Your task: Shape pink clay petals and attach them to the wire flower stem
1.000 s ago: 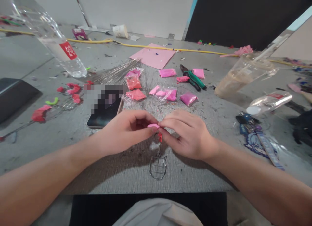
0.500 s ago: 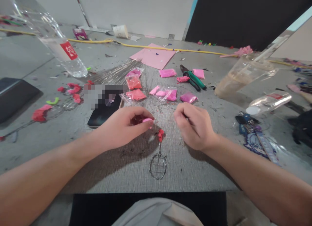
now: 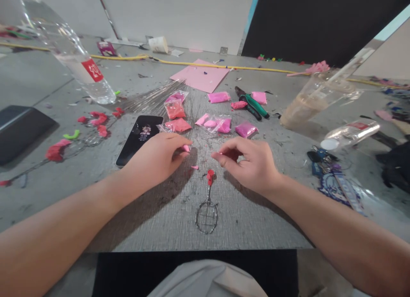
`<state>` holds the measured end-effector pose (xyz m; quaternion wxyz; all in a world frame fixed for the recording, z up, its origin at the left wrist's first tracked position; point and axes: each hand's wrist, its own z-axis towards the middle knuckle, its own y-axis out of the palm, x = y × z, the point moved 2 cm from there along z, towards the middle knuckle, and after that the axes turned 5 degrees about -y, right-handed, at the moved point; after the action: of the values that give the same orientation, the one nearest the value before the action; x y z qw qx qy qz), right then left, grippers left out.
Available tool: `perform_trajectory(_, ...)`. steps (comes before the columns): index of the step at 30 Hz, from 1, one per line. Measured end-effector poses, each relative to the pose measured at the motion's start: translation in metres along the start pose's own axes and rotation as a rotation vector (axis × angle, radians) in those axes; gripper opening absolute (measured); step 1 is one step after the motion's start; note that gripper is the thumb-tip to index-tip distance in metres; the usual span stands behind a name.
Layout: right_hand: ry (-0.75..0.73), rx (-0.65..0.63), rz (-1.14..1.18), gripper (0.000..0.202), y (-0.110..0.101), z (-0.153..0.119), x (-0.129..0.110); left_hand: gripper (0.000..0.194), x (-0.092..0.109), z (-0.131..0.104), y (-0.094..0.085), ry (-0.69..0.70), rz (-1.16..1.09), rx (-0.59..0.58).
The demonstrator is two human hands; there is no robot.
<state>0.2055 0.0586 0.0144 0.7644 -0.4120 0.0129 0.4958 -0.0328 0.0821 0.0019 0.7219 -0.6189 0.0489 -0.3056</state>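
My left hand is closed on a lump of pink clay, in front of the phone. Across from it, my right hand has thumb and forefinger pinched together; a tiny pink bit seems to show at the fingertips, too small to make out. A small pink piece lies on the table between the hands. Nearer the table's front edge is a small wire racket shape with red clay on its handle end. Bags of pink clay lie beyond the hands.
A phone, thin wires and a tall bottle stand or lie at left. Green-handled pliers are behind the bags. A drink cup, small bottle and keychains are at right.
My left hand has moved slightly away from me and left. My right hand has unfurled from a fist into a pinch and come left. A small pink piece now shows on the table.
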Motion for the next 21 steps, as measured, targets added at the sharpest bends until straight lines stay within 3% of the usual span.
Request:
perform_trajectory(8, -0.094, 0.020, 0.046, 0.013, -0.001, -0.004, -0.002, 0.025, 0.006, 0.000, -0.008, 0.079, -0.007, 0.137)
perform_trajectory(12, -0.068, 0.009, 0.077, 0.022, 0.001, -0.006, 0.001, 0.022, 0.009, 0.000, -0.010, 0.066, -0.011, 0.122)
perform_trajectory(16, -0.066, 0.048, 0.063, 0.006, -0.001, -0.003, 0.000, 0.019, 0.009, 0.000, -0.010, 0.063, -0.038, 0.112)
perform_trajectory(21, -0.129, 0.082, 0.076, 0.005, -0.003, 0.002, -0.002, 0.018, 0.010, 0.002, -0.010, 0.002, -0.147, 0.073)
